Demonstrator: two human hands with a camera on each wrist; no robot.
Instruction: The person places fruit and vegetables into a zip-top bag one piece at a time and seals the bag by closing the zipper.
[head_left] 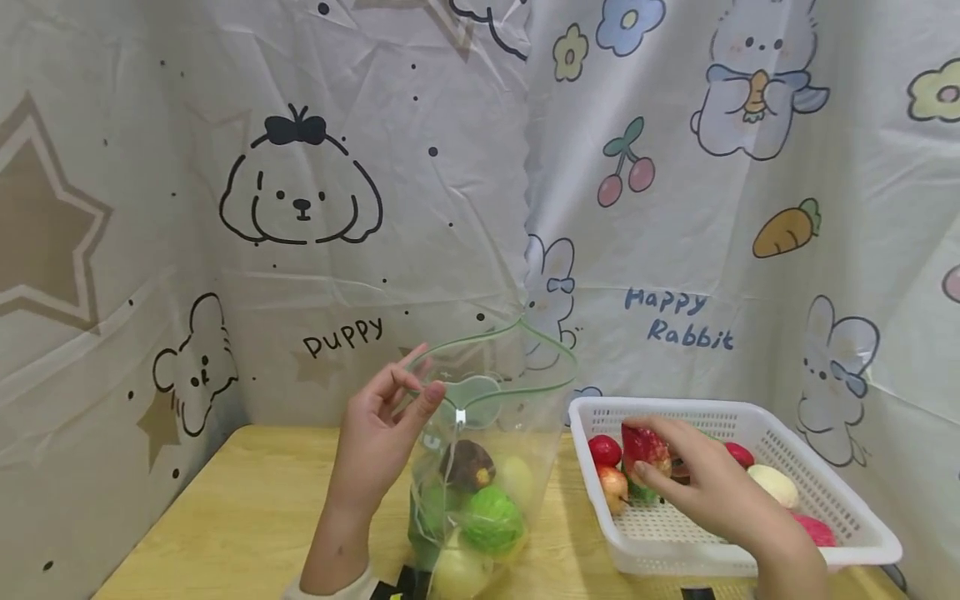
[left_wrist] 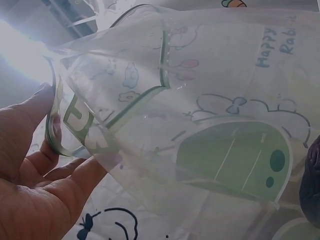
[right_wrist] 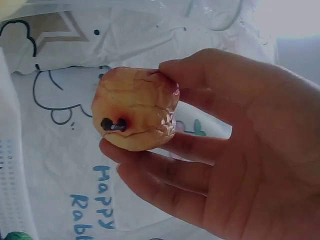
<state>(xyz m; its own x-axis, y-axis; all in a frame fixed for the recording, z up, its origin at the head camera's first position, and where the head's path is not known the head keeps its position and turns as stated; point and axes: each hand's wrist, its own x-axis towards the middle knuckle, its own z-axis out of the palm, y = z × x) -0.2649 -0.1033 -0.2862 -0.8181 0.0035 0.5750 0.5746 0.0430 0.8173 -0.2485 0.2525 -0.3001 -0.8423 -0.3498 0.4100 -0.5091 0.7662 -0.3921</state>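
Note:
My left hand [head_left: 382, 425] pinches the rim of a clear zip bag [head_left: 480, 396] between thumb and fingers; its green-edged mouth gapes. Upright on the table, the bag contains a dark purple toy fruit [head_left: 468, 464], a green leafy ball like a toy cabbage [head_left: 492, 521] and pale round pieces [head_left: 462, 571]. My right hand [head_left: 712, 483] grips a red-and-yellow toy fruit [head_left: 645, 448] over the white basket [head_left: 682, 560]. Close up in the right wrist view, thumb and fingers press the wrinkled fruit [right_wrist: 135, 107] from opposite sides, and a short black stem shows.
Inside the basket lie a red fruit [head_left: 604, 451], a pear-like yellow-red piece [head_left: 612, 489], a cream oval piece [head_left: 773, 486] and a pink one [head_left: 813, 530]. A wooden table [head_left: 247, 500] carries everything. Printed cloth [head_left: 420, 208] hangs behind and at both sides.

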